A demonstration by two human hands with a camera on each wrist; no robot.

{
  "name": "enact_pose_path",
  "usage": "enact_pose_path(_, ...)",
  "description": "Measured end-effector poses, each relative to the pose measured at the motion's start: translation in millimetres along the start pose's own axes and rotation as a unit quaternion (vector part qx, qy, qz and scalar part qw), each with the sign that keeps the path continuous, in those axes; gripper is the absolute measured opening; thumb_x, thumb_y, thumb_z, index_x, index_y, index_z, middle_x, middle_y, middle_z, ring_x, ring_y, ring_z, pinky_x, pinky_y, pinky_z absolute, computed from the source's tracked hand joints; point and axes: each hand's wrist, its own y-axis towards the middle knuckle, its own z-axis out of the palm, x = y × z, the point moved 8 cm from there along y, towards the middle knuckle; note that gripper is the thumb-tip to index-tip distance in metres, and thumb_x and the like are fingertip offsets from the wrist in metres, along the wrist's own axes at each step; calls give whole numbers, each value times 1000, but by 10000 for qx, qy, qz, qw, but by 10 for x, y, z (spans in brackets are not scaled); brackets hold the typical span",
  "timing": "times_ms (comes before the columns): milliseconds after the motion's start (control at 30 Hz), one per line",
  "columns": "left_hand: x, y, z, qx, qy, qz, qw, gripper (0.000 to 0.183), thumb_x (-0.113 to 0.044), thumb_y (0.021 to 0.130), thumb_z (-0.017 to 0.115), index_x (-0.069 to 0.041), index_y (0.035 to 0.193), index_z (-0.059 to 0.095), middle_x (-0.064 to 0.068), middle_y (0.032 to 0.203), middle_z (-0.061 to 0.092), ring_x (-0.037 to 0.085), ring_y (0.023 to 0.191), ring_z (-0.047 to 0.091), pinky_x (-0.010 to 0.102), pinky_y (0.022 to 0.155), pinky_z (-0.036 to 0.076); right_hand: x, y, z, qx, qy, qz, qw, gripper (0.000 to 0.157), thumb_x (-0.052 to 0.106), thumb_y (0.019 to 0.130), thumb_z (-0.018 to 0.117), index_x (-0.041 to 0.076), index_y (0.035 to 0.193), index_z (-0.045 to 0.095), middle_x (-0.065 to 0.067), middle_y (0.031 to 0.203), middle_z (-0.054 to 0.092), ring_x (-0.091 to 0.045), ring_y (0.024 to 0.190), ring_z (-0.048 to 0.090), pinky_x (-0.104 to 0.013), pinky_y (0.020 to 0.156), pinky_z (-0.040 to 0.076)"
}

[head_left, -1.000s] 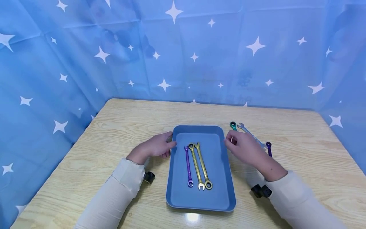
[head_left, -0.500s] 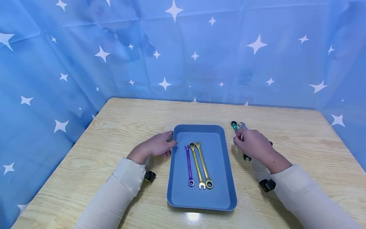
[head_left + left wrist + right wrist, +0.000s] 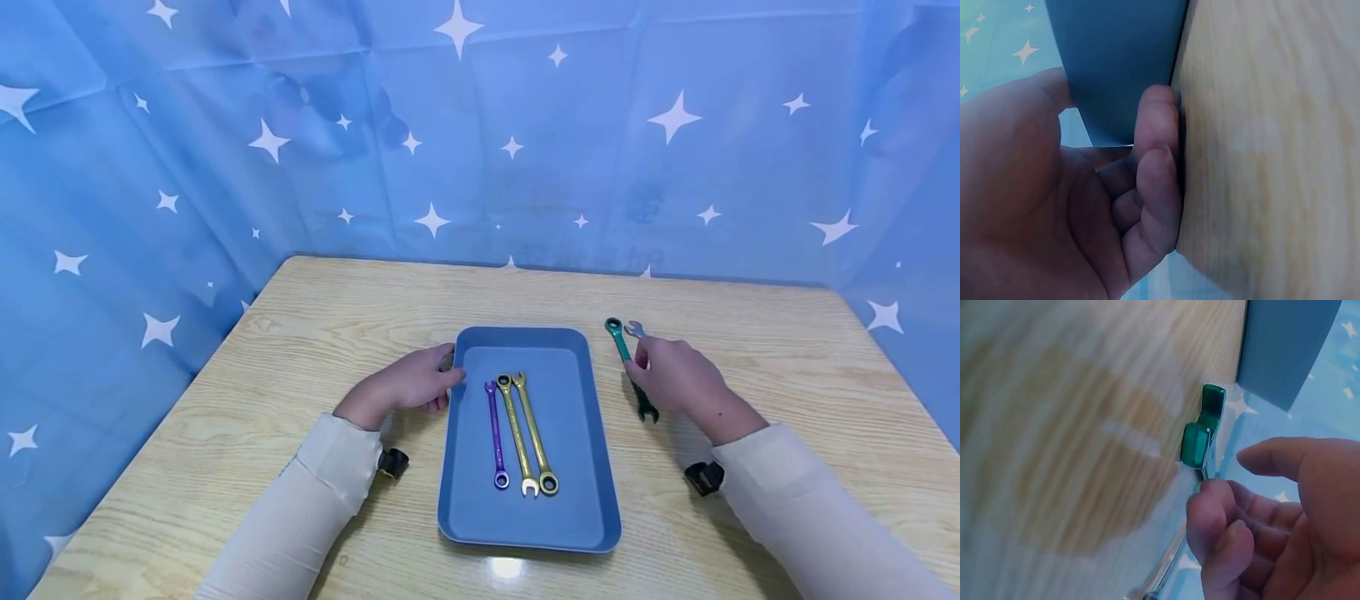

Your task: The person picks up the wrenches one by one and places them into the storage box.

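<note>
A blue tray holds a purple wrench and two gold wrenches. My left hand grips its left side, thumb over the rim and fingers on the outer wall. In the left wrist view, the fingertips lie low between tray and table. My right hand is beside the middle of a green wrench on the table. In the right wrist view, thumb and fingers stand apart near the green wrench. The hand partly covers a silver wrench.
The light wood table extends around the tray. A blue curtain with white stars hangs behind and at both sides. Black wrist cameras sit below both wrists.
My right hand has moved right, from the tray's right edge to the green wrench. The small dark purple wrench at the right is now hidden from view. My left hand keeps its hold.
</note>
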Motion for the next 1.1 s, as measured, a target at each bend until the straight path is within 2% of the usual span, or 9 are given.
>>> enact_pose_path(400,4,-12,3,6,-68,23,10000,59,-38,95,43,-23,148,20,7,70,64,20,59,62,31,60,51,-58,48,117,549,35,78,9985,22,27,94,50,8,85,53,-3,60,49,-15,47,42,-28,45,34)
enact_pose_path(733,3,7,-3,-23,-82,91,9999,59,-38,94,44,-21,146,23,7,71,64,20,59,62,31,59,51,-29,61,159,832,56,59,9965,32,27,95,47,11,68,48,3,47,36,-11,39,33,-27,42,32)
enact_pose_path(1100,6,5,1,-17,-48,62,10000,60,-39,94,44,-20,147,22,7,71,65,19,59,62,30,59,51,28,48,179,1027,-172,-181,9944,39,25,96,44,13,59,48,3,45,35,-11,38,34,-27,42,33)
